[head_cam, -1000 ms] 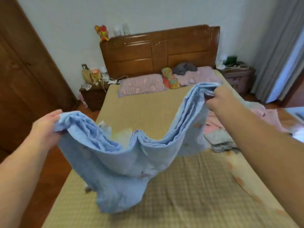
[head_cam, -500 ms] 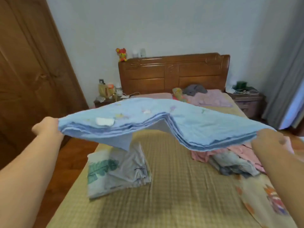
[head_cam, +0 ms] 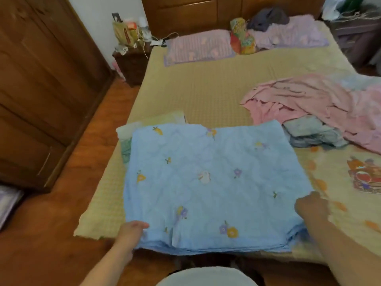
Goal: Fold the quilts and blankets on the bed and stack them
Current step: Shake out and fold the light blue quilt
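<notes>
We saw two bare forearms without sleeves rising from the bottom of the frame, ending in the left hand [head_cam: 132,230] and right hand [head_cam: 311,207]; no rings, watch or gloves showed.

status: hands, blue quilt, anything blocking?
Left hand and right hand grip blue quilt near corners. Quilt folded, lying on pale folded blanket. Pink blanket unfolded alongside, not blocking.

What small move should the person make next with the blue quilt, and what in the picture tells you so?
Probably let go of the near corners and reach for the pink blanket. The blue quilt already lies folded flat on the pale folded quilt, which shows only at its far left edge. The left hand and right hand grip its near corners, while the pink blanket lies crumpled.
</notes>
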Demonstrator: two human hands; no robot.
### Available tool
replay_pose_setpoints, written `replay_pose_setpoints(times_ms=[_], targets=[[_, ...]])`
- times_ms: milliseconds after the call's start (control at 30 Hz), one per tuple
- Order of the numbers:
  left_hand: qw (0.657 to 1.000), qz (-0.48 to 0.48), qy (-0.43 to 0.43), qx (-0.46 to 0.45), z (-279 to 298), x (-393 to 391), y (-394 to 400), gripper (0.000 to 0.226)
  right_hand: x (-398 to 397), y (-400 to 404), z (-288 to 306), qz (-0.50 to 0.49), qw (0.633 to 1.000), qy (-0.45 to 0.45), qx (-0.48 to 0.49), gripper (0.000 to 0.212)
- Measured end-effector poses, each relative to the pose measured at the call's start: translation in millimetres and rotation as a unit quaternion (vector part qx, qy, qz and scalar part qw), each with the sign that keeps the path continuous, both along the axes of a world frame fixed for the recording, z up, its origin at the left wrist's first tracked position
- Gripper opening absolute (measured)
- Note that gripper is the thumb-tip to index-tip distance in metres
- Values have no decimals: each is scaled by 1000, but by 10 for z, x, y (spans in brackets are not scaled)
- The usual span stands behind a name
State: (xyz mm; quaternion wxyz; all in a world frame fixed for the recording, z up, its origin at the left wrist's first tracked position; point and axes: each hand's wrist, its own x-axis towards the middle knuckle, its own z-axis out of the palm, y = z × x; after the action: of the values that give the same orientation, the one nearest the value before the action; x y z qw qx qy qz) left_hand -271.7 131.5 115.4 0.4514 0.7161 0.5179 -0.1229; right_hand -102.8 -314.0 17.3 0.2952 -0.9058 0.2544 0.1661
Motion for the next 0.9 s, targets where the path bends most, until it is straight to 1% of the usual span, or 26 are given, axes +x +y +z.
replay_pose_setpoints(times_ms=[33,67,100,133,167,200,233,267,300,333,367,400,433,500,533,567,600,633,667,700,733,767,800,833,867,900], targets=[[999,-35,-13,5,-69,30,-36,34,-52,379,36,34,995,21,90,58],[998,-43,-41,7,-10,113,-50,37,-67,716,267,81,984,43,152,62],[996,-71,-63,0,28,214,-74,38,-194,1152,415,195,951,58,233,70],[990,-115,-86,4,167,307,-200,38,-357,1600,523,297,905,87,293,80],[983,-145,-112,-3,261,389,-258,37,-502,1994,626,390,864,71,310,91],[973,-176,-148,-7,395,458,-290,35,-572,2331,793,436,844,27,312,97],[960,-205,-187,-21,468,503,-283,32,-625,2574,858,440,840,-37,315,94],[948,-222,-221,-46,582,539,-296,31,-665,2782,974,415,853,-81,307,85],[938,-220,-253,-83,621,564,-281,33,-659,2906,1080,379,863,-125,309,76],[928,-203,-289,-117,661,579,-248,39,-620,2947,1166,338,876,-143,312,69],[921,-183,-323,-115,606,586,-175,45,-571,2957,1202,308,877,-152,334,58],[917,-161,-355,-86,572,608,-94,49,-518,2935,1283,292,877,-150,351,42],[915,-144,-376,-30,467,632,8,51,-471,2874,1365,284,881,-152,345,31],[908,-126,-390,90,259,780,284,51,-390,2793,1465,267,893,-139,336,41],[902,-152,-379,142,160,887,439,53,-364,2744,1513,255,903,-131,321,41],[887,-206,-368,186,26,1028,631,61,-327,2709,1534,218,912,-117,326,36],[865,-273,-359,219,-117,1182,820,70,-308,2648,1539,198,922,-92,318,27],[847,-327,-350,230,-223,1349,994,78,-317,2589,1619,188,924,-67,326,25],[835,-368,-343,222,-302,1523,1141,79,-345,2542,1737,176,929,-68,319,27],[824,-398,-341,216,-355,1674,1247,72,-347,2505,1837,145,938,-72,306,29],[805,-424,-351,221,-390,1791,1311,59,-362,2442,1901,108,948,-92,286,30],[779,-450,-366,236,-412,1872,1342,46,-401,2418,2014,84,949,-120,279,31],[752,-472,-385,252,-440,1923,1340,38,-428,2438,2061,49,950,-145,272,36],[737,-480,-401,256,-468,1943,1311,34,-468,2449,2132,17,946,-161,280,40],[738,-470,-416,248,-494,1929,1263,33,-494,2465,2142,-8,942,-170,290,42],[754,-444,-428,228,-511,1883,1210,31,-507,2532,2209,-25,937,-182,299,40]])
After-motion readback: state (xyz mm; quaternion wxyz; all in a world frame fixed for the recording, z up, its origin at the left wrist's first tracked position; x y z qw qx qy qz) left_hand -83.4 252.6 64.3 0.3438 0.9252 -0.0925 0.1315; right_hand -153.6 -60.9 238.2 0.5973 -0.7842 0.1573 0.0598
